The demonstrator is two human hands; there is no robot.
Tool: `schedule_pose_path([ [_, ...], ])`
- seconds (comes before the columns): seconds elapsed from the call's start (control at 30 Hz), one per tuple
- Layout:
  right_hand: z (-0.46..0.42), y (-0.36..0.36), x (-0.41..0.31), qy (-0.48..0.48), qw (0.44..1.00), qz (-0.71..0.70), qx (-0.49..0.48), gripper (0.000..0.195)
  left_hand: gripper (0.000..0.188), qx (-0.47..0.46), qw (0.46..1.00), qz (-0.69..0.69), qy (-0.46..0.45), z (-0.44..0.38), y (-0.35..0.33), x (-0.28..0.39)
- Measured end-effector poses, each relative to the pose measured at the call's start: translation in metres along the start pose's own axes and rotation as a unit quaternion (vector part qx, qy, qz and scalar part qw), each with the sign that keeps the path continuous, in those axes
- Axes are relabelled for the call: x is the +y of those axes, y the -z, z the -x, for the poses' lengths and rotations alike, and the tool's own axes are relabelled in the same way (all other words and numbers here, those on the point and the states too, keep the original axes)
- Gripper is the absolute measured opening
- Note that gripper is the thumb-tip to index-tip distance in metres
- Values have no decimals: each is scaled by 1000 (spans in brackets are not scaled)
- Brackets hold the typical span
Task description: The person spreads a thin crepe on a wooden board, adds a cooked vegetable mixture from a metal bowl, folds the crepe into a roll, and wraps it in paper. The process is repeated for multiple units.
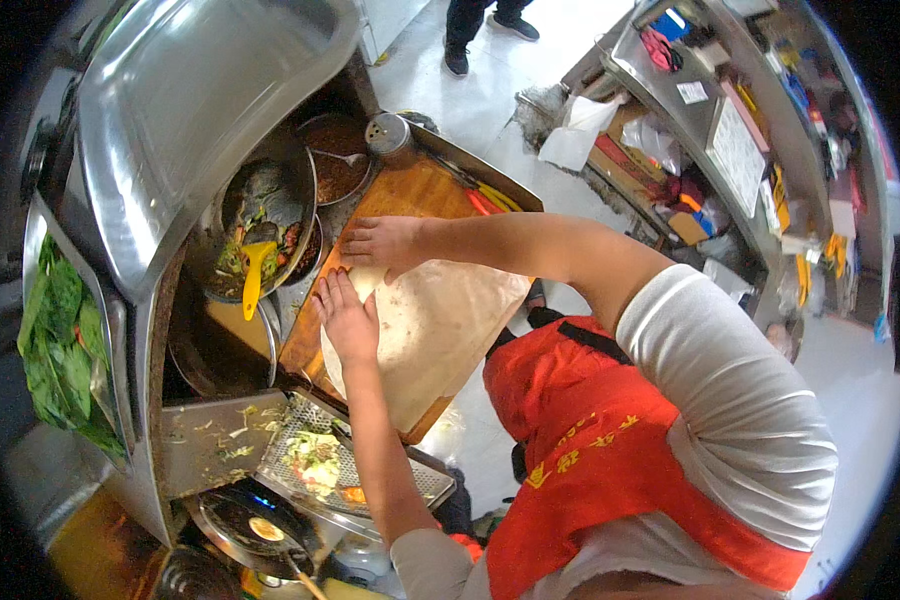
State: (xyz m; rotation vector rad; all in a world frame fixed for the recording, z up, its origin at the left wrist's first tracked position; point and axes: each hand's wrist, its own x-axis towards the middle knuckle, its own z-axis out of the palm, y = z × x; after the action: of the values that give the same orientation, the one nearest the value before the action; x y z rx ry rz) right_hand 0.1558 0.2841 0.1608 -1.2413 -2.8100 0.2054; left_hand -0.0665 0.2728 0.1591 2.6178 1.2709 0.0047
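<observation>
Palm down, my right hand (386,244) lies flat by the far edge of a pale, thin flatbread (397,319) with brown spots. My left hand (351,322) rests on the same edge, lower in the view, with its fingers nearly together. Neither hand grips anything. Under and beside the flatbread is a sheet of light brown paper (450,360), and the border between the two is hard to make out. Both lie on a wooden board (412,184), whose near part is covered by the sheet.
Beyond the board stand a metal bowl (270,180) of vegetables with a yellow-handled brush or spatula (252,274), a pot of brown sauce (337,161) and a shaker (388,136). Food scraps lie on a perforated tray (424,484). A round griddle (300,517) holds a small round item.
</observation>
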Motion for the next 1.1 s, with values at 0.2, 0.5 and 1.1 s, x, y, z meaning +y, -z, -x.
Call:
schedule_pose_path([
  [0.2,-11,-75,11,-31,949,-212,230,37,38,11,997,68,-44,3,57,20],
  [0.5,187,90,-77,-71,962,-172,202,38,49,-4,974,21,-226,59,129,186],
  [1.1,893,85,-24,-739,639,68,203,41,55,-78,731,133,-665,-154,-91,920],
])
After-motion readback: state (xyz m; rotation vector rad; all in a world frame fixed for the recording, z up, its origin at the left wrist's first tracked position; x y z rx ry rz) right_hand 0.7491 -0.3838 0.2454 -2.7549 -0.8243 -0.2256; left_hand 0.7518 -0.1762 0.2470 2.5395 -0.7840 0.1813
